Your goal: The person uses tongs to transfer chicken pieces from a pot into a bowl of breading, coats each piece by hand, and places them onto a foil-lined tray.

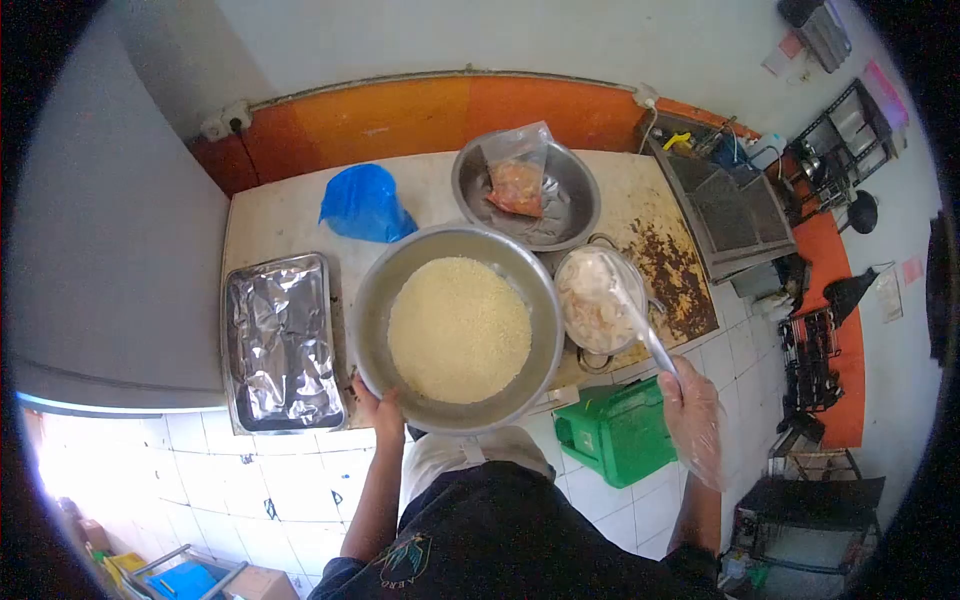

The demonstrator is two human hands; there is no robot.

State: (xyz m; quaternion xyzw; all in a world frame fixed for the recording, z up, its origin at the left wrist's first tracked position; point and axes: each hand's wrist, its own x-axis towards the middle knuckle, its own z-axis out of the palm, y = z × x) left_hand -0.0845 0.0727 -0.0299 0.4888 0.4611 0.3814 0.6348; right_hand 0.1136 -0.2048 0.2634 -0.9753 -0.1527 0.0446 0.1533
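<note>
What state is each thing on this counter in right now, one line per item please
Big metal bowl: filled with pale crumbs, gripped at its rim by the left hand.
Spoon: held by the gloved right hand, tip in the small pot.
Small pot: uncovered, full of pale pieces.
Tray: foil-lined, nothing on it.
Rear bowl: holds a tied bag of reddish food.
Blue plastic bag: crumpled on the counter.

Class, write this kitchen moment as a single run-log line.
left hand: grips rim of large bowl of grains | right hand: gloved, holds spoon in small pot | foil tray: beside bowl
</note>
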